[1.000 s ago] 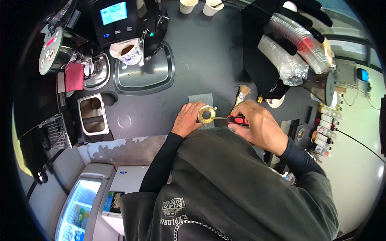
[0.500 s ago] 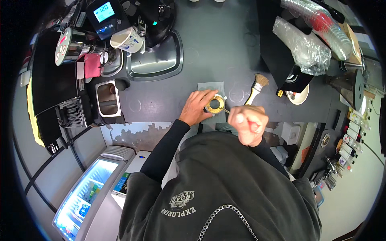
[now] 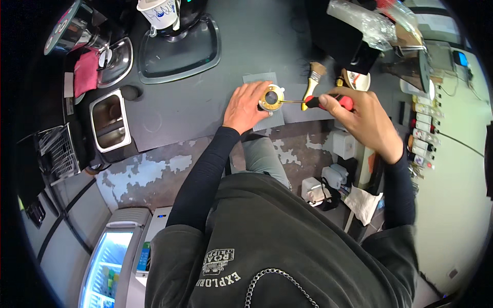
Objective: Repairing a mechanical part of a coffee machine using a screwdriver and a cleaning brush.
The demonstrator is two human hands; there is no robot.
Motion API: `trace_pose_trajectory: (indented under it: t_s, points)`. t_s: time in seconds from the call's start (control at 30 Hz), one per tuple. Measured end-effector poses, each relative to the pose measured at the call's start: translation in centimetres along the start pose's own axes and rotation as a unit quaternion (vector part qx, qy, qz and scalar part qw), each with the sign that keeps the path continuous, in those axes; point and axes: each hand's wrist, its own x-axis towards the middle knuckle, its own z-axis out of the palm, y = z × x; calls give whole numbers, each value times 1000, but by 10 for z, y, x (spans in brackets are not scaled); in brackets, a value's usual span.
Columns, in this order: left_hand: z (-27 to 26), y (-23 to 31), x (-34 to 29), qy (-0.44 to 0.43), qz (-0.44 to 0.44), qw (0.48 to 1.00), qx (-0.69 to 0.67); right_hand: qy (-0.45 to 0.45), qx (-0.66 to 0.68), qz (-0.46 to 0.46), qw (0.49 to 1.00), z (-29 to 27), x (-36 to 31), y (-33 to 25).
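Observation:
My left hand [image 3: 242, 109] is closed around a small round part with a gold-coloured ring [image 3: 268, 106] and a dark hole in its middle. Under it a thin grey mat [image 3: 276, 121] lies near the counter's front edge. A screwdriver [image 3: 346, 102] with a red and black handle is gripped in my right hand [image 3: 374, 120]. Its metal shaft points left, lying nearly level, and the tip meets or nearly meets the right side of the gold ring. I cannot tell whether the tip sits in a screw.
A flat brush [image 3: 310, 88] lies just behind the screwdriver. Behind it to the right are a white bowl [image 3: 363, 82] and plastic-wrapped cups [image 3: 359, 20]. To the left stand a drip tray [image 3: 149, 77], a metal container [image 3: 127, 136] set in the counter and a pink cloth [image 3: 86, 72].
My right hand has swung out to the right and lowered, so the screwdriver has gone from steep to nearly level. My left hand keeps hold of the round part. The whole view has shifted.

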Motion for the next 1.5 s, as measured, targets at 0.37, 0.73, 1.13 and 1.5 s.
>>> trace_pose_trajectory:
  t_s: [0.37,0.73,1.13,1.5]
  points:
    - [3,5,-4,45,11,999,-12,-323,200,411,829,-9,42,-4]
    - [-5,-20,19,-38,52,998,-23,-383,377,543,645,-10,89,14]
    - [-11,-24,28,-39,41,996,-63,-347,328,615,627,-10,105,5]
    - [-11,-26,36,-62,67,995,-51,-382,398,594,585,-5,92,17]
